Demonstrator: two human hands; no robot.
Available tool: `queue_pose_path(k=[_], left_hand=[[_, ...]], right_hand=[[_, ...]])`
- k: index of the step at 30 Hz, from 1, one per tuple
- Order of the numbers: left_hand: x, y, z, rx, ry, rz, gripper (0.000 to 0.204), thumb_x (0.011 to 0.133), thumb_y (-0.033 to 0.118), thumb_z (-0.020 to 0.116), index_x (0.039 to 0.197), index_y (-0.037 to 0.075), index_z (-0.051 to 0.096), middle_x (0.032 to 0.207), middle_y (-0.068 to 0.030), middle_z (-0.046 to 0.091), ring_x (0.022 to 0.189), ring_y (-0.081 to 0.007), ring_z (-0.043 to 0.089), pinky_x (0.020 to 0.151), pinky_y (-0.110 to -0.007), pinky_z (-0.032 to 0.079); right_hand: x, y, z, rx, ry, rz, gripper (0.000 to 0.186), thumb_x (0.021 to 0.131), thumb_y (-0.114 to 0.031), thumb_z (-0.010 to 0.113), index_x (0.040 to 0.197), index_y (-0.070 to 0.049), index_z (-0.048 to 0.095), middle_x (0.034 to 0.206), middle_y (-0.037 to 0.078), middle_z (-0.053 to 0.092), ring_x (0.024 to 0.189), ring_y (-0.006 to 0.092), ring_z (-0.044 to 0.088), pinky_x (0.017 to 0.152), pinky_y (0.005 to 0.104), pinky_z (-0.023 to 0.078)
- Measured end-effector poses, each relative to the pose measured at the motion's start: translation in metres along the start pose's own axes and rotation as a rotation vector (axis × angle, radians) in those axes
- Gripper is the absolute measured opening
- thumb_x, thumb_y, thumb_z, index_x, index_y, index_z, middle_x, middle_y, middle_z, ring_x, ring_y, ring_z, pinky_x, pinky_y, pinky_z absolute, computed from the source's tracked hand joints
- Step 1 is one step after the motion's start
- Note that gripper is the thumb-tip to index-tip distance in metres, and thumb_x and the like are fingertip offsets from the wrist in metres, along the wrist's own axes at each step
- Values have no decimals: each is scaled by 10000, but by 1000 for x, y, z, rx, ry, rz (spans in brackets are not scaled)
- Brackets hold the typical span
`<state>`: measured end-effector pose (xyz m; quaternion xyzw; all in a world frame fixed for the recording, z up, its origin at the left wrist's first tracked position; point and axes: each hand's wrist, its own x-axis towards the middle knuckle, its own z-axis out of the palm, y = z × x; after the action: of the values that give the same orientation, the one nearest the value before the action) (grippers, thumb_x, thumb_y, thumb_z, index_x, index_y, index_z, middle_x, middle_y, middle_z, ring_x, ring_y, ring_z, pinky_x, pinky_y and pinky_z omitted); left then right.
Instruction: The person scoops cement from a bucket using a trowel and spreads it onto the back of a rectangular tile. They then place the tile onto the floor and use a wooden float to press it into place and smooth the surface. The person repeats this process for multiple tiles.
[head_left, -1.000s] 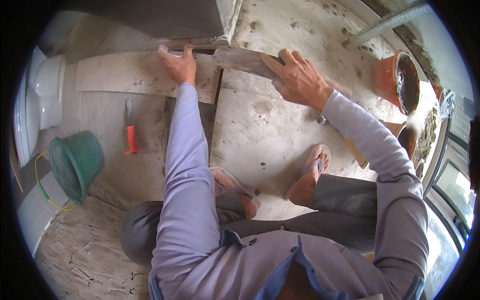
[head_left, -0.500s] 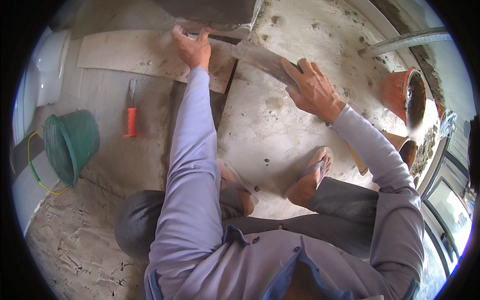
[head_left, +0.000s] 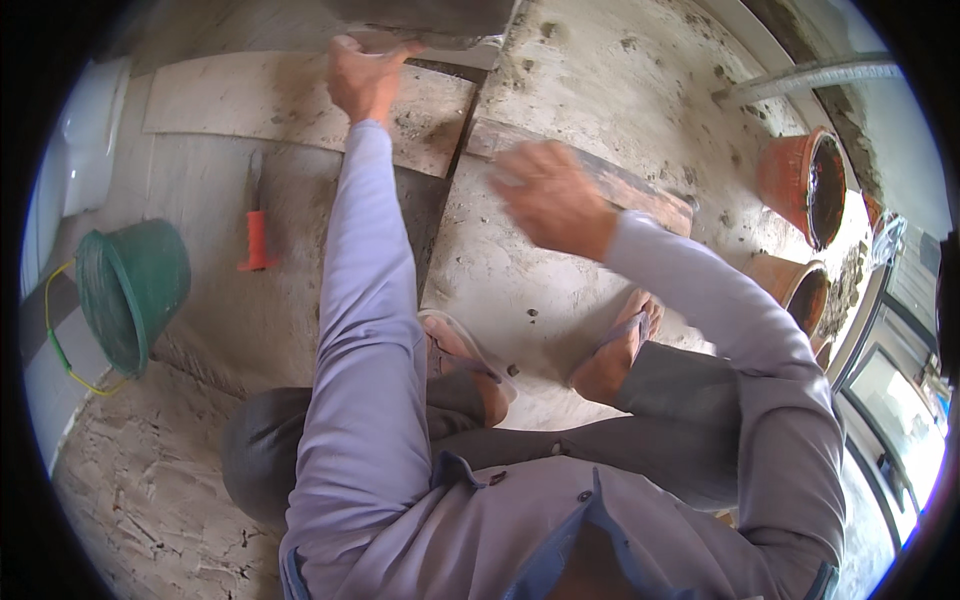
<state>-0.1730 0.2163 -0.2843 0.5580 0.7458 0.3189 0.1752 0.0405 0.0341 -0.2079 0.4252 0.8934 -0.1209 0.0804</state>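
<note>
My left hand (head_left: 365,80) reaches far forward to the near edge of a dark grey slab (head_left: 430,14), with thumb and fingers spread apart. Its fingertips are by the edge; whether they press on it I cannot tell. My right hand (head_left: 555,197) is blurred by motion, fingers loosely stretched and nothing visible in them. Just beyond it a worn wooden batten (head_left: 640,188) lies flat on the floor, partly covered by the hand. A long pale board (head_left: 240,100) lies beneath and left of my left hand.
On the left are a red-handled trowel-like tool (head_left: 256,240) and a tipped green bucket (head_left: 165,280). An orange bucket (head_left: 785,185) and another brownish container (head_left: 775,275) lie to the right. A metal bar (head_left: 810,78) crosses at upper right. Rough mortar (head_left: 160,480) covers the lower left.
My right hand has let go of the batten, which now lies on the floor, and has moved left and toward me. My left hand has shifted slightly left along the slab's edge.
</note>
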Motion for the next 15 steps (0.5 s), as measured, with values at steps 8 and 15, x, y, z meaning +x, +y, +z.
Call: queue_pose_path(k=[8, 15], left_hand=[[10, 2, 3, -2, -96, -43, 849, 492, 546, 945, 990, -22, 557, 877, -172, 682, 845, -345, 658, 761, -464, 514], [4, 4, -4, -45, -63, -34, 831, 482, 506, 962, 971, -14, 537, 882, -173, 664, 839, -334, 649, 752, -452, 502]], right_hand=[[138, -32, 33, 28, -17, 57, 165, 905, -182, 582, 1040, -117, 652, 1001, 35, 711, 971, 204, 684, 797, 364, 467], [140, -21, 44, -12, -1, 23, 136, 913, -152, 560, 1011, -111, 645, 819, 53, 729, 819, 209, 719, 739, 366, 484]])
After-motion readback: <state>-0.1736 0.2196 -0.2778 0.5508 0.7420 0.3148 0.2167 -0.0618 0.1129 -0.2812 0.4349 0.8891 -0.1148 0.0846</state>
